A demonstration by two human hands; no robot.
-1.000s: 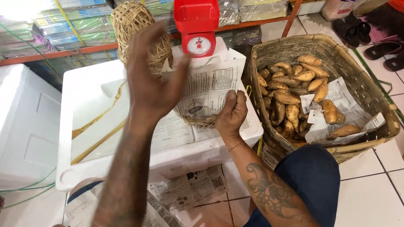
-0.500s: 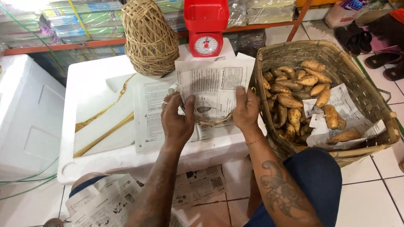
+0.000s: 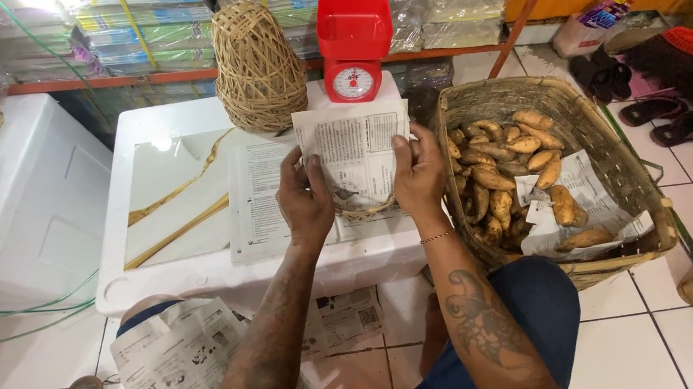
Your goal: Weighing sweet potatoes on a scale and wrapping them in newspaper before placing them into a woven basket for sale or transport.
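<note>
My left hand (image 3: pixel 305 199) and my right hand (image 3: pixel 418 171) both grip a sheet of newspaper (image 3: pixel 352 153), one at each side edge, holding it up over a small woven basket (image 3: pixel 363 212) on a white foam box lid (image 3: pixel 191 271). Only the basket's front rim shows below the sheet. A second printed sheet (image 3: pixel 257 197) lies flat on the lid to the left. A big woven basket (image 3: pixel 619 170) lined with newspaper stands to the right, with several sweet potatoes (image 3: pixel 491 178) in it.
A red kitchen scale (image 3: pixel 353 48) stands behind the sheet. Next to it is a tall stack of woven baskets (image 3: pixel 257 68). More newspaper (image 3: pixel 180 366) lies on my lap and the tiled floor. A white box (image 3: pixel 22 211) stands left, sandals (image 3: pixel 655 110) at right.
My left hand came down from the basket stack to the newspaper. Both hands have lifted the sheet's sides upright over the small basket.
</note>
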